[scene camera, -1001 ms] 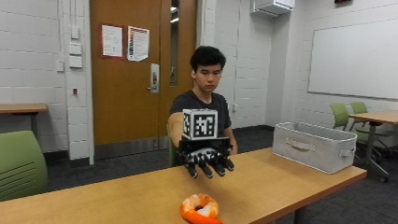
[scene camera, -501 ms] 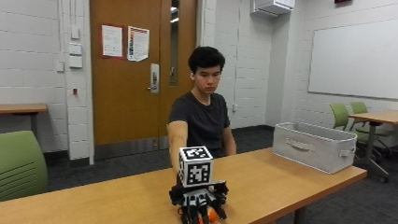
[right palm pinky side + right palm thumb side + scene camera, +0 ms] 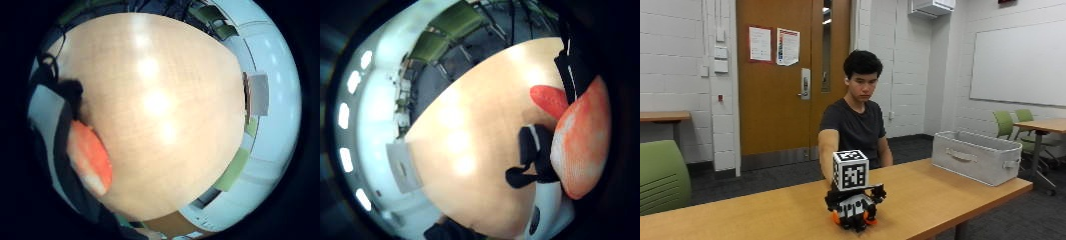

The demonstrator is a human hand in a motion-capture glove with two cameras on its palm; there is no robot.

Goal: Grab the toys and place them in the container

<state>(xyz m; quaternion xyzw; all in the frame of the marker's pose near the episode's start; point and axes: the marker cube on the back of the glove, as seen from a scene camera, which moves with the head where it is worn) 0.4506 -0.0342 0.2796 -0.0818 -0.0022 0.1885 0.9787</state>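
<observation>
Item 1, my right hand [image 3: 854,209]: gloved, down on the bench [image 3: 760,215] near its front edge, fingers curled around the orange toy [image 3: 868,217], with orange showing on both sides of the glove. I judge the grasp as only just made.

Item 2, orange toy: soft, orange with paler patches, pressed close against my palm in both palm views [image 3: 580,140] [image 3: 90,160]. It rests on the bench, not lifted.

Item 3, container [image 3: 978,156]: grey fabric bin with handles, standing at the far end of the bench, well apart from my hand. It shows small at the bench edge from the thumb side [image 3: 402,167].

Item 4, my other hand: not visible; state unknown.

Risks, as I judge them:
- The toy looks soft and rounded; if my fingers hold only its upper bulge, it could squeeze out as I lift.
- Part of the toy sticks out past my fingers; it could drag on the bench and twist out of my grip.
- The carry to the container is long; a slipping hold could drop the toy short of the bin or off the front edge.
- The bin's wall is tall; a low approach could knock the toy against the rim.
</observation>
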